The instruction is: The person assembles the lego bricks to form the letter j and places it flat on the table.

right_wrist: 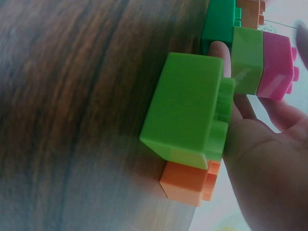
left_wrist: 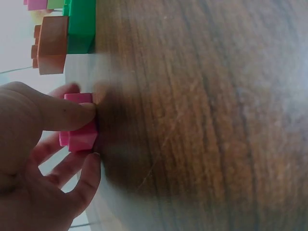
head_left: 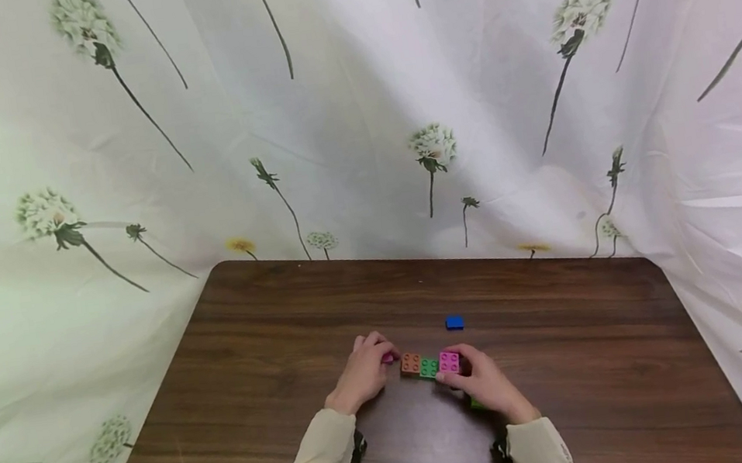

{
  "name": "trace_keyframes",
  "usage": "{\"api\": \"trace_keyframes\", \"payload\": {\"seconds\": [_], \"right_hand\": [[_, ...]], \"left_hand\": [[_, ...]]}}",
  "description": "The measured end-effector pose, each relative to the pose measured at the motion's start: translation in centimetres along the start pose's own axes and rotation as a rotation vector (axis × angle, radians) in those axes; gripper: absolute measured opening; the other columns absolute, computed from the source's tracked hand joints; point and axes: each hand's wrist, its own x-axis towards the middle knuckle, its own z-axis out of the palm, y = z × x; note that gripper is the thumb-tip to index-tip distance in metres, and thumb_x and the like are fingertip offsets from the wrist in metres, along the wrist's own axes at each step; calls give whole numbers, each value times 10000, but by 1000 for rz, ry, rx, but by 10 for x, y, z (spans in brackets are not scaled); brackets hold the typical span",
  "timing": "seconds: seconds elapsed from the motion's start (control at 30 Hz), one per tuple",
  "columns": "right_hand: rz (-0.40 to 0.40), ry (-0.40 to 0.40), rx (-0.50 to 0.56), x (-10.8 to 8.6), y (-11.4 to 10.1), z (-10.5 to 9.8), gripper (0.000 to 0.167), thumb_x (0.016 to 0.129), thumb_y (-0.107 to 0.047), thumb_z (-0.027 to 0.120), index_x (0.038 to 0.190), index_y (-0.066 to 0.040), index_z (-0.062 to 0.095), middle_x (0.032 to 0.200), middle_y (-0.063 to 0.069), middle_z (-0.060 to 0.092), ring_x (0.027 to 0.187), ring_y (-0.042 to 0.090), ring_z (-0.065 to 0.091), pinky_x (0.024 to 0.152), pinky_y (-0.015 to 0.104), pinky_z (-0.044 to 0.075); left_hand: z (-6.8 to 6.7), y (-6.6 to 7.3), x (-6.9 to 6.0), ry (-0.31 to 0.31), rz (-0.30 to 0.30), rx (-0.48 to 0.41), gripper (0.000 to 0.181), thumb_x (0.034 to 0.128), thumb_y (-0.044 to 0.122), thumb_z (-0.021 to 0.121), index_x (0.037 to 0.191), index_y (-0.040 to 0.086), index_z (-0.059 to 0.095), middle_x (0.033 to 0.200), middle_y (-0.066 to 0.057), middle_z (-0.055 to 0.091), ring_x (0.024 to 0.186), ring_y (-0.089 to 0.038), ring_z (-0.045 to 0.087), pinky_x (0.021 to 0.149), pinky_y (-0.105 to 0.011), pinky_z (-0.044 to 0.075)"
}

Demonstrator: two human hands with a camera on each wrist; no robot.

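Wide bare lanes run along the left and right edges of the worktop point(head_left: 251, 333), and another opens between the sleeves point(head_left: 323, 457). That middle lane stops at the orange-brown brick point(head_left: 411, 364) and green brick point(head_left: 429, 368), which bar the way between left hand point(head_left: 364, 369) and right hand point(head_left: 489, 382). Toward the far edge, a blue brick point(head_left: 454, 323) leaves room either side. A light-green brick point(right_wrist: 180, 106) crowds the right hand's near side.

On the table point(head_left: 270, 323), a stack of blocks point(head_left: 429, 367) is standing between the left hand point(head_left: 361, 372) and right hand point(head_left: 488, 384); another block point(head_left: 388, 357) is lying to its left; a lone block point(head_left: 454, 323) is sitting behind. Beyond the table, a curtain point(head_left: 357, 124) is hanging.
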Motion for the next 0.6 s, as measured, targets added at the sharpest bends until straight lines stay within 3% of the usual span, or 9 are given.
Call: {"api": "trace_keyframes", "payload": {"seconds": [0.2, 0.3, 0.47, 0.6], "right_hand": [[-22, 3, -65, -1, 0, 0, 384, 864, -260, 725, 1193, -111, 593, 971, 29, 632, 816, 128, 540, 700, 252, 453], [-20, 5, -68, 0, 1, 0, 374, 870, -250, 718, 1192, -111, 587, 961, 35, 631, 808, 135, 542, 690, 259, 456], [-14, 15, -78, 1, 1, 0, 361, 866, -239, 723, 1177, -112, 591, 944, 32, 630, 792, 136, 540, 681, 260, 456], [-22, 17, -90, 1, 0, 1, 353, 864, -221, 725, 1170, -103, 594, 922, 30, 627, 753, 130, 543, 651, 253, 456]], "left_hand": [[1, -1, -2, -6, -109, -69, 392, 835, -35, 629, 1223, 10, 589, 1150, -105, 558, 1047, -249, 461, 900, -403, 456], [1, -3, -3, -3, -161, -113, 385, 854, 5, 650, 1230, -15, 570, 1162, -121, 526, 1069, -257, 451, 899, -417, 462], [3, -7, -4, 38, -177, -143, 359, 847, 26, 675, 1194, -18, 593, 1133, -129, 543, 1033, -253, 463, 869, -421, 463], [3, -3, -4, 68, -223, -140, 366, 853, 43, 672, 1204, -24, 594, 1131, -148, 553, 1040, -266, 475, 881, -436, 465]]}}
